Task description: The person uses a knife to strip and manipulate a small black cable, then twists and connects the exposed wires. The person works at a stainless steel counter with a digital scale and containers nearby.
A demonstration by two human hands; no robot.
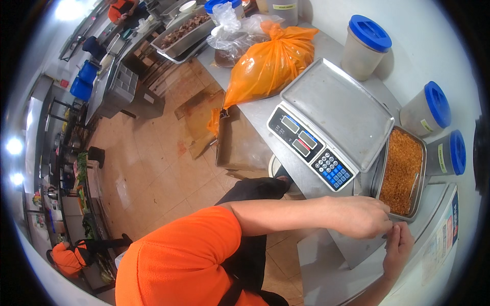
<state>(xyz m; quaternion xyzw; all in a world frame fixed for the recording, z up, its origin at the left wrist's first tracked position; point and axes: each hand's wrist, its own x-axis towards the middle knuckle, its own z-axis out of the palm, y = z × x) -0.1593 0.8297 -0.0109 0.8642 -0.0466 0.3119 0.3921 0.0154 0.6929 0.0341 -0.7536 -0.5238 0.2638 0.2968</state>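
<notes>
My left hand [360, 217] is closed, its fingertips meeting those of my right hand [398, 249], which is also closed in a pinch. Something small and dark shows by the fingertips, too little of it to name. Both hands are just in front of a metal tray [402, 171] filled with orange-brown, crumbly food. Left of that tray stands a digital scale [334, 117] with a wide metal pan and a keypad. My left forearm reaches across the metal table's near part.
A tied orange plastic bag [270, 64] lies beyond the scale. Blue-lidded tubs [365, 46] line the wall. A cardboard box [242, 140] is on the tiled floor beside the table. A deep tray of brown chunks [186, 31] stands farther back. Other people in orange [69, 258] are at the left.
</notes>
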